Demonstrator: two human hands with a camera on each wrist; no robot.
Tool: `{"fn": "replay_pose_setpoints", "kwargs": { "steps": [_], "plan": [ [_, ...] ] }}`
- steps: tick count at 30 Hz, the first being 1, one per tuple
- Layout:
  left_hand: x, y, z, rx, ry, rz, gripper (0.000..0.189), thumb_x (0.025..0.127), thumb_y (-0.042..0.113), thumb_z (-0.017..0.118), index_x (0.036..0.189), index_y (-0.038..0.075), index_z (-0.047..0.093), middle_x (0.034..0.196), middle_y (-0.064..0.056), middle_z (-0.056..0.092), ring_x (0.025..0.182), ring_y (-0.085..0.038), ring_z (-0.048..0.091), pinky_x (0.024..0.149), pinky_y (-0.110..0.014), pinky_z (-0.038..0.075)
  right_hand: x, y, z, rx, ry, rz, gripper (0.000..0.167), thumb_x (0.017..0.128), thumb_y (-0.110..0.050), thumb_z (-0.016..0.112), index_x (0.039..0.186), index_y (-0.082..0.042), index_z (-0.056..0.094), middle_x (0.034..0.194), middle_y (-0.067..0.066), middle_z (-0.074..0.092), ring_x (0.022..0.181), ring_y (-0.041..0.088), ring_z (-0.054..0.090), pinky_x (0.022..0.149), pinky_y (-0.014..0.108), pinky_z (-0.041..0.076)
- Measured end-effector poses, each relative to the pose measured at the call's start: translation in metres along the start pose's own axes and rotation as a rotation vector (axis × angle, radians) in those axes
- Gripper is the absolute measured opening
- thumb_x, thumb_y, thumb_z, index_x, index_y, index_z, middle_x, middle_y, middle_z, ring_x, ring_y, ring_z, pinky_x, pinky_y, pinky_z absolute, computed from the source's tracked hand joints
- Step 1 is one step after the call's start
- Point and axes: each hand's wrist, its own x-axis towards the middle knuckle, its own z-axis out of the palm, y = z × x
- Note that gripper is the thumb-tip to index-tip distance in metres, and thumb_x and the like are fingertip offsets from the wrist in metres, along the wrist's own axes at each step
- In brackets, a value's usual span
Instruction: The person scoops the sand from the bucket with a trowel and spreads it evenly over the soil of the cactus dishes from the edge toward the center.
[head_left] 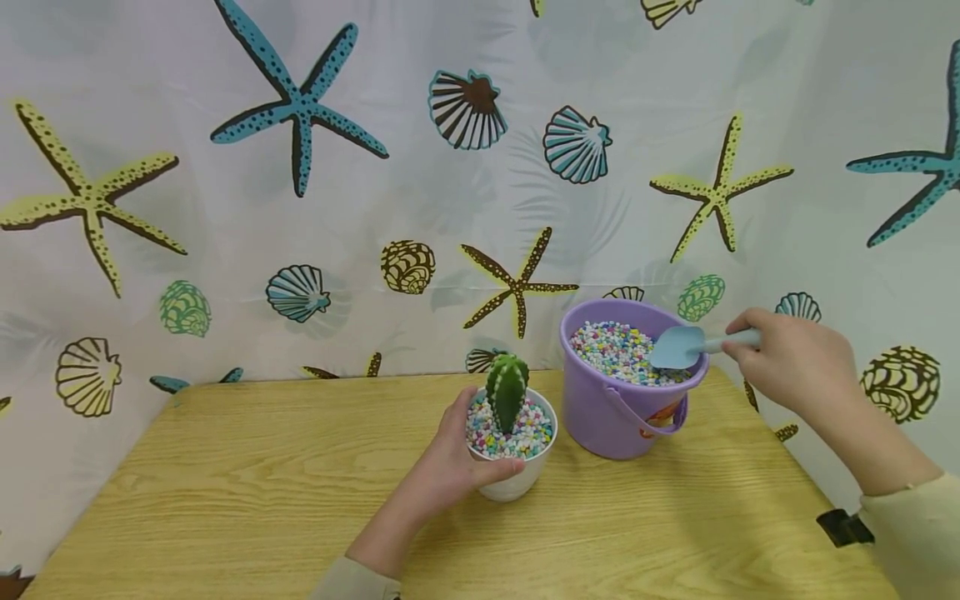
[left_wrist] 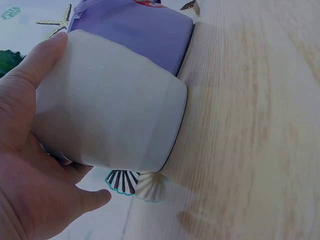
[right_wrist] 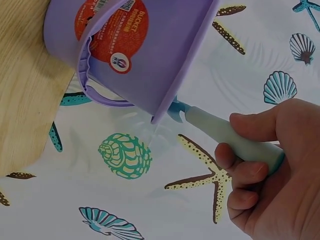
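Observation:
A white flowerpot (head_left: 516,483) stands on the table, holding a green cactus (head_left: 507,393) among small multicoloured pebbles (head_left: 531,432). My left hand (head_left: 450,462) grips this pot from the left, thumb along its near side and fingers around the far side. In the left wrist view the pot's wall (left_wrist: 112,105) fills the middle, with the thumb near its rim. My right hand (head_left: 798,358) holds a light blue toy shovel (head_left: 678,347) by its handle (right_wrist: 225,132). The shovel's blade lies over similar pebbles (head_left: 611,346) in a purple bucket (head_left: 596,417), at the rim's right side.
The bucket stands close behind and right of the pot, its handle (head_left: 630,414) hanging down in front. Beyond the wooden table (head_left: 262,483) hangs a white curtain (head_left: 375,217) printed with starfish and shells. A black strap piece (head_left: 845,527) sits by the right sleeve.

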Motion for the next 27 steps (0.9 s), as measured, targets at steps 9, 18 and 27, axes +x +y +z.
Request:
{"fn": "replay_pose_setpoints", "kwargs": {
  "steps": [9, 18, 27],
  "plan": [
    [0.000, 0.000, 0.000, -0.008, -0.004, 0.009, 0.128, 0.081, 0.043, 0.101, 0.175, 0.013, 0.021, 0.171, -0.024, 0.032, 0.154, -0.045, 0.041, 0.125, -0.065, 0.035, 0.003, 0.007, 0.009, 0.023, -0.016, 0.041, 0.029, 0.108, -0.029, 0.067, 0.121, -0.003, 0.074, 0.089, 0.009, 0.075, 0.065, 0.024, 0.054, 0.050, 0.037, 0.039],
    [0.000, -0.001, 0.000, -0.020, -0.003, 0.009, 0.127, 0.081, 0.043, 0.101, 0.175, 0.013, 0.021, 0.172, -0.024, 0.031, 0.154, -0.045, 0.040, 0.125, -0.065, 0.034, 0.008, 0.006, 0.016, 0.030, -0.019, 0.073, 0.033, 0.108, -0.032, 0.067, 0.122, -0.003, 0.074, 0.098, 0.016, 0.078, 0.071, 0.027, 0.060, 0.052, 0.038, 0.042],
    [-0.001, 0.001, 0.000, -0.015, 0.000, -0.003, 0.127, 0.081, 0.043, 0.102, 0.175, 0.014, 0.021, 0.171, -0.023, 0.032, 0.154, -0.044, 0.041, 0.125, -0.065, 0.034, 0.011, 0.005, 0.033, 0.067, 0.004, 0.099, 0.035, 0.110, -0.035, 0.065, 0.124, -0.004, 0.074, 0.076, 0.004, 0.070, 0.063, 0.026, 0.055, 0.054, 0.039, 0.039]
  ]
}}
